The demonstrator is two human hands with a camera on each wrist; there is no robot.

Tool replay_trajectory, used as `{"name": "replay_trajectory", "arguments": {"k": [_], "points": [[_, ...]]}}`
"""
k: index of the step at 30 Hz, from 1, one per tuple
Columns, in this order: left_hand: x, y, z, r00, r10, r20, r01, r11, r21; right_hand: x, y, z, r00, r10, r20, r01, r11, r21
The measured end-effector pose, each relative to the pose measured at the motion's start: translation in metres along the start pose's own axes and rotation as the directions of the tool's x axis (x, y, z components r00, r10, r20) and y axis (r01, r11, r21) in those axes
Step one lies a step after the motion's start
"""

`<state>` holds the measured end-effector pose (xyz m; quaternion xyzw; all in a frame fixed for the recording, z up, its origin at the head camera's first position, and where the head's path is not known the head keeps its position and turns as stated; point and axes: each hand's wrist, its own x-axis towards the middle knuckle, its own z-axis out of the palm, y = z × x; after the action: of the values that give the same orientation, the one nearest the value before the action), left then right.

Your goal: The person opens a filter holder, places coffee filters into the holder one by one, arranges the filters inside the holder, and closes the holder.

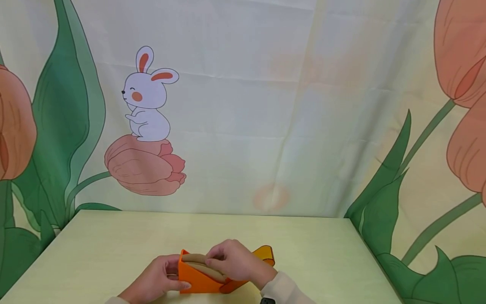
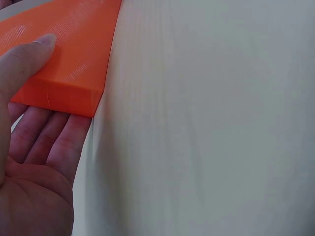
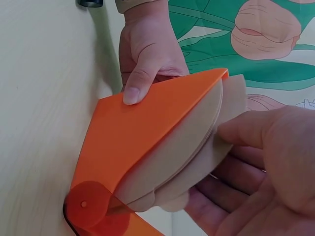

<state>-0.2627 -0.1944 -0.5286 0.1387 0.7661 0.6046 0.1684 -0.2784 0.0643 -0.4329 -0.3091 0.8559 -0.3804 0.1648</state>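
Observation:
A bright orange wedge-shaped holder stands on the table, open side up. Inside it is a stack of tan, curved-edge sheets that look like paper coffee filters, with small rounded tabs at one end. My left hand grips the holder's left end, thumb on the near face and fingers around the other side. Over the stack, my right hand pinches a filter at its curved edge between thumb and fingers. An orange hinged arm swings out to the right, partly hidden behind the right hand.
The pale table ends at a fabric backdrop printed with a rabbit and tulips. A black band device sits at the right sleeve. The round hinge joins holder and arm.

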Motion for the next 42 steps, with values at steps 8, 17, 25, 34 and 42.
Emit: {"name": "replay_trajectory", "arguments": {"k": [8,17,25,34,42], "points": [[0.001,0.001,0.000,1.000,-0.020,-0.012,0.021,1.000,0.013,-0.001,-0.004,0.000,0.993,0.029,0.117,-0.018,0.995,-0.095],[0.000,0.003,0.001,0.999,-0.032,-0.032,0.033,0.999,0.028,0.000,-0.001,0.006,0.991,0.011,0.137,-0.004,0.999,-0.053],[0.001,0.003,0.001,0.999,-0.023,-0.030,0.024,0.999,0.028,0.001,-0.001,0.007,0.993,-0.052,0.109,0.050,0.999,0.022],[0.001,0.003,0.001,0.999,-0.026,-0.027,0.027,1.000,0.016,0.001,0.001,0.010,0.995,-0.059,0.077,0.063,0.997,-0.046],[0.000,0.004,0.001,0.999,-0.023,-0.025,0.024,1.000,0.018,-0.003,-0.003,0.003,0.998,-0.045,0.049,0.046,0.999,-0.023]]}}
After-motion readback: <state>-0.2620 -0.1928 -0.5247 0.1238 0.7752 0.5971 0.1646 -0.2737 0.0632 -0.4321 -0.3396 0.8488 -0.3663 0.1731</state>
